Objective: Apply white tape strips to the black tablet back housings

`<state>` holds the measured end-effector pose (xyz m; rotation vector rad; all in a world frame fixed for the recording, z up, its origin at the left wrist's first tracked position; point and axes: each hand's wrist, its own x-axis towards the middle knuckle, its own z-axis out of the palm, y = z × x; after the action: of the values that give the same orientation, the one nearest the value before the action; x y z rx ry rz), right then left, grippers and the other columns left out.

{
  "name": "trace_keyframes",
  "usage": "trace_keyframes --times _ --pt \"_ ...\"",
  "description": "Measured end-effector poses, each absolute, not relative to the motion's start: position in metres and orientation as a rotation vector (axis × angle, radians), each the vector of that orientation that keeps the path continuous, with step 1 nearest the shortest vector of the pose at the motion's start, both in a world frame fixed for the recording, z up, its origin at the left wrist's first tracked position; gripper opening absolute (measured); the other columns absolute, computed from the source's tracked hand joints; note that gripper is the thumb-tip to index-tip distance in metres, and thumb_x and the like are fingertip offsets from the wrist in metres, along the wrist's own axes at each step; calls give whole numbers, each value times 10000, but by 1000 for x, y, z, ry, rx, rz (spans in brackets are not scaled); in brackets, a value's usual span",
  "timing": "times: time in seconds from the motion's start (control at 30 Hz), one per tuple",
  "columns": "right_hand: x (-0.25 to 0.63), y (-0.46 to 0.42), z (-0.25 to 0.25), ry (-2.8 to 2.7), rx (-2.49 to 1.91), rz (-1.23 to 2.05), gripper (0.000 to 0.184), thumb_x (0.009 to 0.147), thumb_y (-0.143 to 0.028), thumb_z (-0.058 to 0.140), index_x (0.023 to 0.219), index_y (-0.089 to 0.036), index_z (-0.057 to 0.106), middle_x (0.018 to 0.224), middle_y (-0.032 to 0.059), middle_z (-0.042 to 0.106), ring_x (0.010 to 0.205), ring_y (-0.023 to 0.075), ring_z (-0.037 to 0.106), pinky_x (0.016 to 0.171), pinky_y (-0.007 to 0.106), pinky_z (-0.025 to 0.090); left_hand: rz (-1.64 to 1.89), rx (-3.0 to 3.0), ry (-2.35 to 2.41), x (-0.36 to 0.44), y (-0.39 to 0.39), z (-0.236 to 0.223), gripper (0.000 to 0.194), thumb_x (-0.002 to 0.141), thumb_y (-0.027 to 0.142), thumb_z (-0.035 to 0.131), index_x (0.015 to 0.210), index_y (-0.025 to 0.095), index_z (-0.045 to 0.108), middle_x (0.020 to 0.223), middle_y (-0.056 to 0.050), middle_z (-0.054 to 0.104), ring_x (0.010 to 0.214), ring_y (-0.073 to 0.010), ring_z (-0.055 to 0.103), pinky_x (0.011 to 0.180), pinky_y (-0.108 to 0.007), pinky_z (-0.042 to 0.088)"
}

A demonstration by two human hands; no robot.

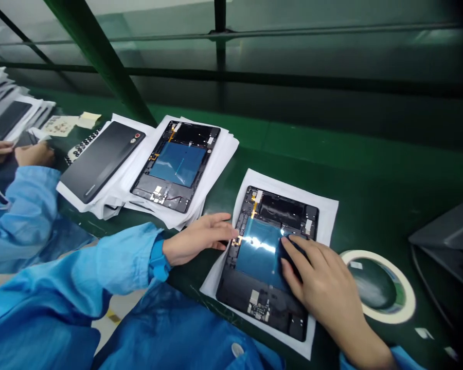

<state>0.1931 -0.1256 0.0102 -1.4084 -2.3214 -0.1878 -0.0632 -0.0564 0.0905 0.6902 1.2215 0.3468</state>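
An opened tablet [272, 293] lies on a white foam sheet [327, 205] in front of me, its circuit board and ribbon cables bare. A shiny blue film covers the battery [254, 252] in its middle. My left hand [202, 236] is at the tablet's left edge, fingers stretched out, the thumb close to an orange ribbon cable [237, 240]. Whether the fingertips touch the edge I cannot tell. My right hand [320, 280] rests over the right side of the battery, fingers spread and tips on its surface. Neither hand grips anything.
Left of my tablet, another opened tablet [179, 164] tops a stack of white sheets [224, 149]. Beside it lies a closed dark tablet [102, 162]. A tape roll [407, 303] sits to the right. A co-worker's hands [34, 154] work at far left. A green post [100, 56] rises behind.
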Motion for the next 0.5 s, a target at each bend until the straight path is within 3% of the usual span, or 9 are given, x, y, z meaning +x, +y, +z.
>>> trace_keyframes --times 0.1,0.2,0.33,0.43,0.5 --pt "194 -127 10 -2316 -1392 -160 288 946 -240 546 1187 -134 662 1126 120 690 1010 233 613 910 384 498 327 980 1172 -54 -53 75 294 828 376 766 949 127 665 831 -11 639 712 -105 553 651 -231 432" --pt "199 -130 13 -2289 -1340 -109 407 950 -266 549 1340 -152 570 1155 123 678 1010 246 632 894 393 515 384 1190 1152 -48 -53 80 164 862 267 700 865 139 598 715 40 586 638 -88 523 607 -212 424" --pt "209 -134 19 -2059 -1385 -160 678 910 -296 620 1547 -305 388 1199 121 667 916 279 658 773 423 534 425 1366 1055 -69 -32 129 100 909 204 601 974 128 605 795 0 674 680 -104 614 629 -218 498" --pt "214 -135 21 -1972 -1388 -170 718 907 -276 625 1565 -356 350 1146 117 670 849 276 649 718 427 524 524 1620 1309 -107 0 174 214 908 260 623 1064 116 649 873 -33 716 725 -134 676 669 -261 560" --pt "216 -135 21 -2002 -1348 -155 706 920 -252 609 1571 -328 345 1105 114 671 876 274 648 766 436 524 541 1741 1497 -133 23 192 276 979 302 520 1147 119 639 979 -49 729 780 -155 713 718 -316 596"
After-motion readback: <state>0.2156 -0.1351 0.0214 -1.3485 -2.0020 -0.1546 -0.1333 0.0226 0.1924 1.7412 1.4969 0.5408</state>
